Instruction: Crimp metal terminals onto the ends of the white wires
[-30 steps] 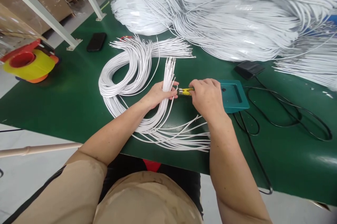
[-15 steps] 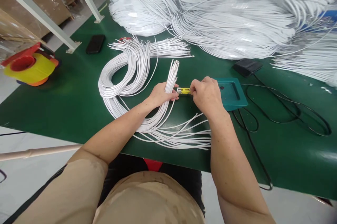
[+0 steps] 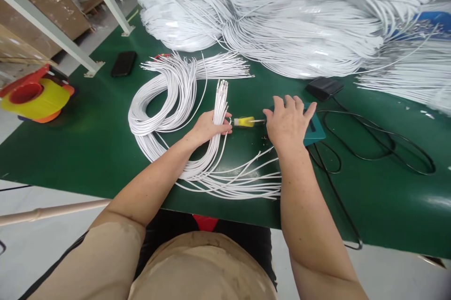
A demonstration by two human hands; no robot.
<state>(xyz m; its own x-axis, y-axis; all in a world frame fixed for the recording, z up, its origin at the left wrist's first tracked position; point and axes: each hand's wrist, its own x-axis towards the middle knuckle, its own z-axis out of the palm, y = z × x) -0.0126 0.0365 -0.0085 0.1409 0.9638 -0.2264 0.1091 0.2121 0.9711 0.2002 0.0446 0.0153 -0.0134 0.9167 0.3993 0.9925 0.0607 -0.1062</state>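
Looking down from the head camera, I see my left hand (image 3: 207, 127) closed around a bundle of white cables (image 3: 221, 103), fingers wrapped over it and thumb pressed on its near side, so that grip is firm and full. I take the yellow-handled tool (image 3: 246, 121) as my landmark: it lies flat on the green desk (image 3: 88, 140), and the bundle stands just to its left, with the cable ends fanning up and away from it. My right hand (image 3: 287, 124) is just right of the tool, fingers spread wide and flat, palm down, holding nothing; its fingertips lie over the near left edge of a teal tray (image 3: 314, 130). The tool's metal tip points toward that hand, and I cannot tell whether thumb and tip touch.

Loose cable tails (image 3: 243, 182) spread across the desk on the near side of the tool, running under my right forearm. Left of the tool and farther back, the same cables curve into a wide loop (image 3: 155, 103). Far beyond the tool, large heaps of white cable (image 3: 282, 18) cover the back of the desk. Right of the tool, past the tray, sits a black pedal (image 3: 323, 88) with a black cord (image 3: 380, 145) looping across the desk. A black phone (image 3: 123, 63) lies well to the tool's left and back.
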